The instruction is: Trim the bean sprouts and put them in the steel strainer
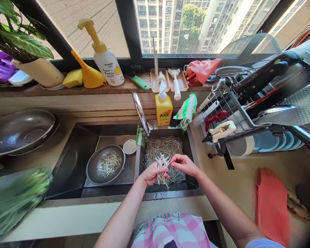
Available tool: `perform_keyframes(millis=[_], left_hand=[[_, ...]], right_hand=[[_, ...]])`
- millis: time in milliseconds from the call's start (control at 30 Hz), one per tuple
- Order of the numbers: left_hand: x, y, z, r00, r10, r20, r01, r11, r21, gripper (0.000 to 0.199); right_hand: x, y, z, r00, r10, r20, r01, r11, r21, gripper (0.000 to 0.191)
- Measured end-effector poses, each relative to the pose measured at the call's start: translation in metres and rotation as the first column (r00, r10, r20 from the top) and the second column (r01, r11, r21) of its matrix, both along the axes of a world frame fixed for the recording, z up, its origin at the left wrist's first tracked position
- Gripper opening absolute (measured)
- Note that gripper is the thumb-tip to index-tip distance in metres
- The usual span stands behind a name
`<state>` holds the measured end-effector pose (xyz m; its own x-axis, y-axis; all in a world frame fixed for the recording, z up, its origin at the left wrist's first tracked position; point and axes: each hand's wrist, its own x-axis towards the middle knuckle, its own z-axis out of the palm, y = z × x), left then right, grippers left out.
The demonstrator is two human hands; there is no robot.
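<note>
My left hand [155,173] is closed around a loose bunch of white bean sprouts [162,168], whose ends stick out above and below the fingers. Just right of it, my right hand [183,164] has thumb and forefinger pinched together at the edge of the bunch, at a sprout. Both hands are over the right basin of the sink [150,196], where a mass of thin sprouts [167,146] lies beneath them. In the left basin, a round metal bowl [90,168] holds a small heap of white sprouts [110,164].
A faucet [140,112] rises behind the divider. Behind the sink stands a yellow soap bottle [164,112]. A utensil rack [235,113] with knives is at the right, a large wok [20,132] at the left, bagged greens [20,196] at the front left.
</note>
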<state>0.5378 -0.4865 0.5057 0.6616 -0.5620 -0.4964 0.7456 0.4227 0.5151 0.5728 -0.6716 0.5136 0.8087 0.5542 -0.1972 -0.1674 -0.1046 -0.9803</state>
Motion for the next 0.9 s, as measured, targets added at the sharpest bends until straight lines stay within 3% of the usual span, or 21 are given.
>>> perform_keyframes(millis=[133, 267, 333, 433, 533, 633, 800, 900], left_hand=[[-0.001, -0.001, -0.001, 1.000, -0.023, 0.021, 0.022, 0.999, 0.028, 0.024], [0.000, -0.001, 0.001, 0.994, -0.073, 0.076, 0.066, 0.994, 0.091, 0.026], [0.001, -0.001, 0.003, 0.986, -0.098, 0.135, 0.079, 0.987, 0.143, 0.029], [0.004, 0.000, 0.006, 0.962, -0.133, 0.239, 0.078, 0.971, 0.225, 0.028], [0.006, 0.000, 0.007, 0.949, -0.145, 0.281, 0.060, 0.955, 0.291, 0.026], [0.006, -0.001, 0.005, 0.948, -0.146, 0.282, 0.042, 0.938, 0.344, 0.027], [0.005, -0.004, 0.002, 0.952, -0.137, 0.273, 0.024, 0.923, 0.383, 0.029], [0.005, -0.004, 0.002, 0.963, -0.114, 0.243, 0.023, 0.937, 0.350, 0.031]], right_hand=[[-0.006, 0.010, -0.004, 0.991, -0.119, -0.066, 0.120, 0.992, 0.023, 0.011], [-0.006, 0.014, -0.002, 0.939, -0.272, -0.210, 0.296, 0.951, 0.090, 0.008], [-0.003, 0.010, 0.002, 0.925, -0.231, -0.302, 0.275, 0.955, 0.112, 0.010], [0.003, 0.002, 0.010, 0.935, -0.099, -0.341, 0.138, 0.986, 0.092, 0.015], [0.008, -0.005, 0.014, 0.966, -0.005, -0.260, 0.003, 1.000, -0.008, 0.018], [0.010, -0.007, 0.015, 0.995, 0.054, -0.087, -0.070, 0.977, -0.201, 0.012], [0.008, -0.002, 0.013, 0.936, 0.199, 0.289, -0.046, 0.886, -0.462, 0.008], [0.007, 0.003, 0.007, 0.913, 0.153, 0.377, 0.055, 0.872, -0.487, 0.009]])
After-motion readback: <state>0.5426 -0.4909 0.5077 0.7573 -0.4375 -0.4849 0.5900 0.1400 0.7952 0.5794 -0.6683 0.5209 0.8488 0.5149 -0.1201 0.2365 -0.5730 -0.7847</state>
